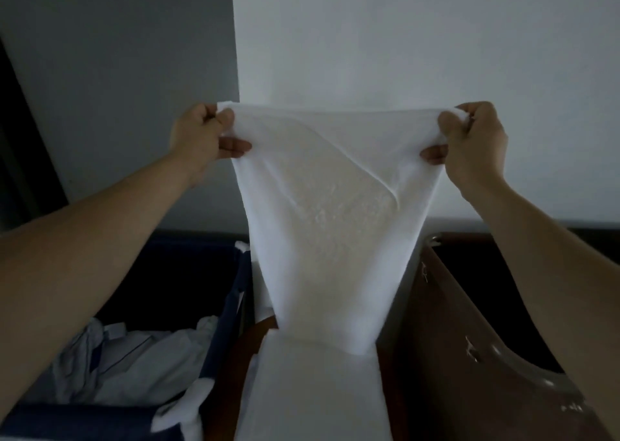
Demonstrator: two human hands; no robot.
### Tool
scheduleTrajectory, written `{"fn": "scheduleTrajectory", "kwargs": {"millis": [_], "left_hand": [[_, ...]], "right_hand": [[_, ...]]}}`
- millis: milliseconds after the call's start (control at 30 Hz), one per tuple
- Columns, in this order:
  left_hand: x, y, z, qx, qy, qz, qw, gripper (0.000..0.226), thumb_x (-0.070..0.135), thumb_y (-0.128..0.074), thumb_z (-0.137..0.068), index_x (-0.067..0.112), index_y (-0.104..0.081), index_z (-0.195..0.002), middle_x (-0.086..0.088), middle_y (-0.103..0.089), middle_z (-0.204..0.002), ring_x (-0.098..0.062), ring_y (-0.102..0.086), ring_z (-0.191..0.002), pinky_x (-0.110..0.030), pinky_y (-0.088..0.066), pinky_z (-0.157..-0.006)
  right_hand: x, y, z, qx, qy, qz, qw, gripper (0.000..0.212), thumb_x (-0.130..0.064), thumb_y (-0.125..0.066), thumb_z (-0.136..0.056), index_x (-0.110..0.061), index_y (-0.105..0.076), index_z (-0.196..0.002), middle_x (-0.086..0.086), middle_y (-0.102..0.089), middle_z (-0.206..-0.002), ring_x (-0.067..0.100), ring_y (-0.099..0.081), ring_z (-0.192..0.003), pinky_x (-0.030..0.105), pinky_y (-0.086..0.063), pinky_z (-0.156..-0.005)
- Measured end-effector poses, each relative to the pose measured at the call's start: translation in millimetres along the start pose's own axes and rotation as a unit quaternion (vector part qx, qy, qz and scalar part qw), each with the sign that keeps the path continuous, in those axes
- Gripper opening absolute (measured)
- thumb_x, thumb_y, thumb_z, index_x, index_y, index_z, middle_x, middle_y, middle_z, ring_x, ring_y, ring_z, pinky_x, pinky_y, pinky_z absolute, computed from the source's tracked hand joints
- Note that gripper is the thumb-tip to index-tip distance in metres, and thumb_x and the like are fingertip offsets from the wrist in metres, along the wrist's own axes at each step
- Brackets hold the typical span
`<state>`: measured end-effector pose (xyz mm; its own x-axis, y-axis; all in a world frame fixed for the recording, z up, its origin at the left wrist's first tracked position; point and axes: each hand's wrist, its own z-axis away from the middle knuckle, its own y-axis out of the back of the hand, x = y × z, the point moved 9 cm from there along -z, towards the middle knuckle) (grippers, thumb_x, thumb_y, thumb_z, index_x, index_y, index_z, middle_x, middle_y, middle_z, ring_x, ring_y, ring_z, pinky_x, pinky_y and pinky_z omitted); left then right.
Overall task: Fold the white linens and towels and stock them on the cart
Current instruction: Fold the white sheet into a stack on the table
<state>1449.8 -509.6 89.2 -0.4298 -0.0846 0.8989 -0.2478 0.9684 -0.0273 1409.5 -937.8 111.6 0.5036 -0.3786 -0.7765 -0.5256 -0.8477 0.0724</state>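
Forearms [84,256] out, my left hand [198,135] and right hand [476,138] each pinch a top corner of the towel [322,205], seemingly soft, light, limp; corners likely grip best.

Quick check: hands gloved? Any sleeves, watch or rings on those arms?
No gloves on the left hand or the right hand. Both forearms are bare as far as the view shows, no sleeve in sight. No watch, bracelet or ring shows; the light is dim.
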Motion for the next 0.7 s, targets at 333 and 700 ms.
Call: {"fn": "scheduleTrajectory", "kwargs": {"millis": [333, 700], "left_hand": [[-104.1, 62.9, 229.1, -0.099, 0.179, -0.037, 0.978, 0.025, 0.022, -0.056, -0.099, 0.005, -0.057, -0.117, -0.015, -0.069, -0.105, -0.030, -0.074, -0.082, -0.036, -0.062, -0.072], [-152.1, 94.0, 355.0, -0.129, 0.241, -0.113, 0.955, 0.014, 0.022, -0.064, -0.092, 0.008, -0.068, -0.094, -0.006, -0.070, -0.070, -0.017, -0.067, -0.060, -0.037, -0.056, -0.069]], "right_hand": [[66.7, 46.3, 218.9, -0.095, -0.156, 0.096, 0.979, 0.009, -0.028, -0.060, -0.098, -0.028, -0.053, -0.092, 0.009, -0.064, -0.098, 0.021, -0.071, -0.056, 0.030, -0.058, -0.051], [89.6, 106.0, 357.7, -0.173, -0.242, 0.199, 0.934, 0.011, -0.030, -0.058, -0.099, -0.025, -0.053, -0.091, 0.009, -0.068, -0.090, 0.022, -0.070, -0.053, 0.029, -0.057, -0.049]]}}
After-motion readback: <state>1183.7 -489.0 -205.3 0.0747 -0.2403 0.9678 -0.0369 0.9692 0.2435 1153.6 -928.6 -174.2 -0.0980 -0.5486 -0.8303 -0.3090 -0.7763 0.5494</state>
